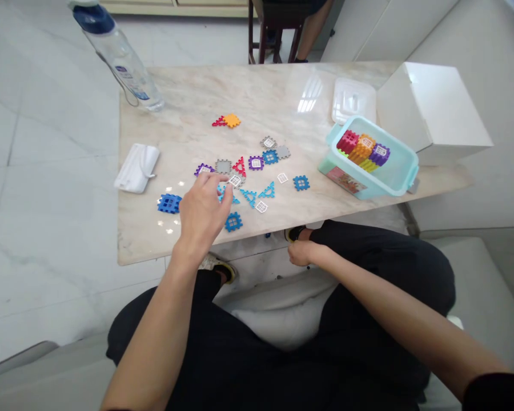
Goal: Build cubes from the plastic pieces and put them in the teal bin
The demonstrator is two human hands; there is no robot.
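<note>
My left hand point(204, 206) is over the interlocking plastic tiles, thumb and fingers bent but apart. By its fingertips lies a grey tile with a white window insert point(235, 181). Light blue triangle pieces point(249, 197) lie partly under and beside the hand. Around it are a red triangle point(239, 166), a plain grey tile point(223, 166), a purple window tile point(256, 163) and a blue window tile point(233, 221). A stack of blue tiles point(169, 204) is left of my wrist. My right hand point(302, 253) is curled closed below the table edge, its palm hidden.
A turquoise bin point(394, 177) with colored tiles stands at the table's right, near a clear lid point(354, 100) and white box point(448, 108). On the left are a water bottle point(126, 65) and a white tissue pack point(137, 168). A person's leg point(314, 31) shows beyond the table.
</note>
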